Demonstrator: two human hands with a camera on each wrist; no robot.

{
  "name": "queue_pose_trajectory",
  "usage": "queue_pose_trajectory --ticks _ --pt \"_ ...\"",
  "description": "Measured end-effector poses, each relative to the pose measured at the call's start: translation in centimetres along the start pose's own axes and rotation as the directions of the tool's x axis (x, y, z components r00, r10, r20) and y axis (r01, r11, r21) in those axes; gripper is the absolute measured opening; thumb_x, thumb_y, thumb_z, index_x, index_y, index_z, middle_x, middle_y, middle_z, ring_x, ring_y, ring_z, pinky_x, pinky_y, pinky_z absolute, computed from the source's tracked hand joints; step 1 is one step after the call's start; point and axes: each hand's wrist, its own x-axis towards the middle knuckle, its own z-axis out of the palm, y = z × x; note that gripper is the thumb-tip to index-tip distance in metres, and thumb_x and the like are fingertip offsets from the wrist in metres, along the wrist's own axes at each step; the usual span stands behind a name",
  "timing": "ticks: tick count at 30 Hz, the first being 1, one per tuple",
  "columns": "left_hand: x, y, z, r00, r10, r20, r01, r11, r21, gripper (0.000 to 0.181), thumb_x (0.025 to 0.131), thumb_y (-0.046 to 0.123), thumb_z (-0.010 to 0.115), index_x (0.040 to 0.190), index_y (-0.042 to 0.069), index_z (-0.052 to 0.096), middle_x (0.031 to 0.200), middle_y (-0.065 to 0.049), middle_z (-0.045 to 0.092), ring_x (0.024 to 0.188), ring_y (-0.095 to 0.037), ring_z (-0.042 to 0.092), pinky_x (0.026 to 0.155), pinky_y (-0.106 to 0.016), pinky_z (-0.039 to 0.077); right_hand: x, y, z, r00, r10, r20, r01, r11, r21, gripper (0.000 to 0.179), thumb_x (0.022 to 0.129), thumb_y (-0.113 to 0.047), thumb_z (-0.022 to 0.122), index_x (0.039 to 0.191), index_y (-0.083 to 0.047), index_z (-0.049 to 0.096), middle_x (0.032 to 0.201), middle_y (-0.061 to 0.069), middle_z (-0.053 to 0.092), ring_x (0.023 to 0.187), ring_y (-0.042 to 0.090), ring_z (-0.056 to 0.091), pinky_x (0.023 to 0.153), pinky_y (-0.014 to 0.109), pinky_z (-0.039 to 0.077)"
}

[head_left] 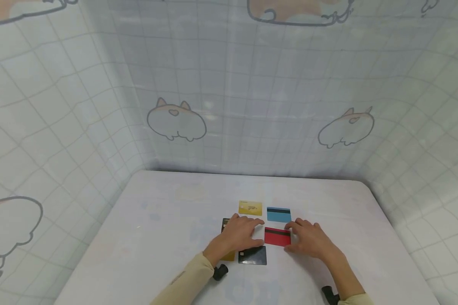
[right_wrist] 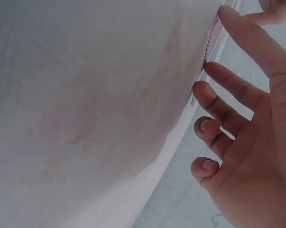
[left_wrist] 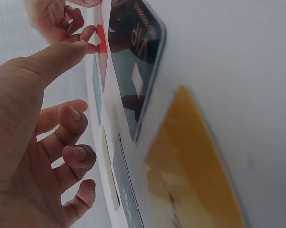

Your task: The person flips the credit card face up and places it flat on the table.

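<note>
White table [head_left: 156, 237], VIP black card [left_wrist: 133, 52]

Cards are lying on the table [head_left: 156, 220], toward its near edge. The middle card [head_left: 277, 237] is sitting between the hands: left hand [head_left: 241, 235] at its 9 o'clock, right hand [head_left: 309, 239] at 3 o'clock, touching it. The far-left card [head_left: 250, 207] is lying at 11 o'clock, the far-right card [head_left: 278, 214] at 12 and the near card [head_left: 252, 255] at 7.
</note>
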Motion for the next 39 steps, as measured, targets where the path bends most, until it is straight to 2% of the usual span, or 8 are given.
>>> queue_pose_trajectory --ticks 2,4,8,13,21,28,34,39 --pt "0.3 0.2 0.1 1.000 0.003 0.005 -0.003 1.000 0.005 0.061 0.086 0.063 0.068 0.138 0.033 0.058 0.100 0.012 0.069 0.099 -0.011 0.061 0.100 -0.047 0.042 -0.1 0.0 0.1 1.000 -0.001 -0.002 0.001 1.000 -0.002 0.061 0.062 -0.052 0.092 0.114 -0.029 0.069 0.098 -0.009 0.059 0.094 0.012 0.056 0.086 0.044 0.045" --pt "0.5 0.4 0.3 1.000 0.008 0.013 -0.008 1.000 0.015 0.062 0.086 0.064 0.068 0.139 0.033 0.058 0.106 0.011 0.070 0.105 -0.013 0.062 0.102 -0.049 0.041 -0.2 -0.1 0.1 1.000 -0.002 -0.005 0.002 1.000 0.001 0.061 0.062 -0.051 0.092 0.114 -0.029 0.069 0.098 -0.009 0.059 0.094 0.012 0.057 0.085 0.044 0.045" --pt "0.9 0.7 0.5 0.999 0.012 0.030 -0.013 0.999 0.030 0.063 0.085 0.065 0.068 0.139 0.034 0.058 0.110 0.010 0.070 0.104 -0.012 0.061 0.101 -0.048 0.041 -0.3 -0.2 0.2 1.000 0.006 -0.003 -0.006 1.000 0.007 0.061 0.063 -0.051 0.092 0.114 -0.029 0.069 0.098 -0.009 0.059 0.094 0.013 0.057 0.085 0.044 0.045" --pt "1.0 1.1 0.5 0.998 0.016 0.054 -0.017 1.000 0.025 0.061 0.085 0.063 0.070 0.138 0.034 0.059 0.127 0.009 0.067 0.107 -0.012 0.060 0.102 -0.048 0.041 -0.5 -0.5 0.2 1.000 0.010 -0.007 -0.010 1.000 0.009 0.060 0.063 -0.050 0.092 0.114 -0.028 0.069 0.097 -0.009 0.059 0.094 0.013 0.057 0.084 0.043 0.044" --pt "0.8 1.2 0.6 0.998 0.039 0.051 -0.041 0.999 0.027 0.058 0.086 0.058 0.072 0.136 0.032 0.061 0.125 0.009 0.068 0.109 -0.012 0.060 0.104 -0.052 0.040 -1.0 -0.9 0.4 1.000 -0.020 -0.024 0.020 1.000 -0.018 0.057 0.065 -0.048 0.092 0.113 -0.026 0.070 0.098 -0.009 0.060 0.097 0.013 0.056 0.081 0.042 0.044" --pt "0.5 1.3 0.8 0.997 0.058 0.041 -0.059 0.998 0.020 0.055 0.086 0.057 0.072 0.134 0.030 0.063 0.115 0.012 0.070 0.097 -0.009 0.058 0.096 -0.045 0.042 -1.3 -1.0 0.7 1.000 -0.008 -0.022 0.009 1.000 0.015 0.053 0.067 -0.046 0.092 0.111 -0.026 0.070 0.095 -0.011 0.058 0.093 0.011 0.055 0.081 0.042 0.043" --pt "0.1 1.3 0.9 0.997 0.063 0.034 -0.064 0.998 0.023 0.054 0.087 0.056 0.072 0.132 0.030 0.064 0.113 0.011 0.070 0.098 -0.010 0.060 0.099 -0.048 0.041 -1.5 -1.1 0.9 1.000 0.004 -0.028 -0.003 0.999 0.053 0.052 0.067 -0.043 0.092 0.110 -0.025 0.069 0.094 -0.011 0.058 0.092 0.010 0.055 0.082 0.042 0.043" --pt "0.1 1.3 1.0 0.997 0.065 0.034 -0.065 0.997 0.028 0.054 0.086 0.057 0.073 0.132 0.030 0.064 0.110 0.012 0.071 0.095 -0.009 0.059 0.097 -0.046 0.041 -1.4 -1.1 0.9 1.000 0.019 0.003 -0.019 0.997 0.078 0.051 0.068 -0.042 0.092 0.110 -0.024 0.067 0.093 -0.010 0.058 0.092 0.011 0.054 0.085 0.047 0.045"
